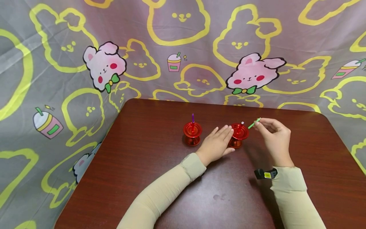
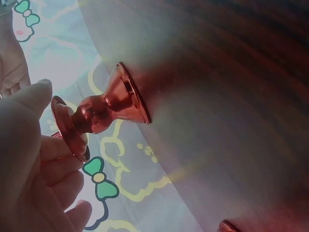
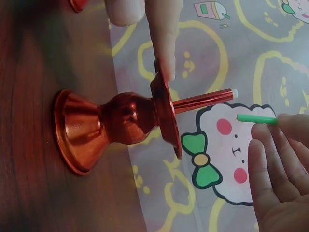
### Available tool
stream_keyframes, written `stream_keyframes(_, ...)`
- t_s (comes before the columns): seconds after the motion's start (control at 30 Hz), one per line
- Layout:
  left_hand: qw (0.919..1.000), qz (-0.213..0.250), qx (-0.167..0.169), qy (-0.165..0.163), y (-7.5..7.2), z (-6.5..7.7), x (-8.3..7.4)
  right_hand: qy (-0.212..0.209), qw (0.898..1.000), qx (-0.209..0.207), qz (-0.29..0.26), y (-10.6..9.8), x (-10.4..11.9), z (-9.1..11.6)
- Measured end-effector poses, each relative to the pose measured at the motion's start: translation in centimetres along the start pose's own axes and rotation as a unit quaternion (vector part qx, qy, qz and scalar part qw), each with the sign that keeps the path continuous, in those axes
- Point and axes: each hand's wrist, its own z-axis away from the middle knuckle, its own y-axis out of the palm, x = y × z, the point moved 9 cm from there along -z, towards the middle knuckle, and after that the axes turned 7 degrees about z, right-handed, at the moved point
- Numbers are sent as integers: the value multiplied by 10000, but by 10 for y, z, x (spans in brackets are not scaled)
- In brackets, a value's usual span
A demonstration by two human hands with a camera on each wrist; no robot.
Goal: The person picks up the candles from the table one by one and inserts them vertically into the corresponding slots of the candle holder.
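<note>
A shiny red candle holder [image 1: 239, 131] with a wide dish and waisted foot stands upright on the table. From its dish rises a red tube [image 3: 205, 100] with a small white tip. My left hand [image 1: 216, 142] reaches across to it, fingers extended and touching the dish's left edge, thumb held apart. To the right, my right hand [image 1: 275, 136] pinches a thin light-green candle [image 3: 257, 119] between thumb and fingertips, slanted beside the dish and apart from the tube. Left of both hands stands a second red candle holder [image 1: 192, 131] with a purple candle [image 1: 193, 118] upright in it.
Both holders stand on a dark reddish-brown table [image 1: 143, 143]. A grey-pink curtain [image 1: 200, 38] with cartoon rabbits and yellow outlines hangs behind the table and at its sides. A black wristband [image 1: 265, 174] sits at the right cuff.
</note>
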Motion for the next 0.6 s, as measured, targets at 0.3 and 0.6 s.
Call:
stream_keyframes(0.3, 10000, -32, -19, 31, -1, 0, 0, 54, 9990, -69, -440, 3, 11, -2)
stream_keyframes(0.6, 10000, -45, -67, 51, 0, 0, 0, -17, 9986, -100, -518, 6, 6, -7)
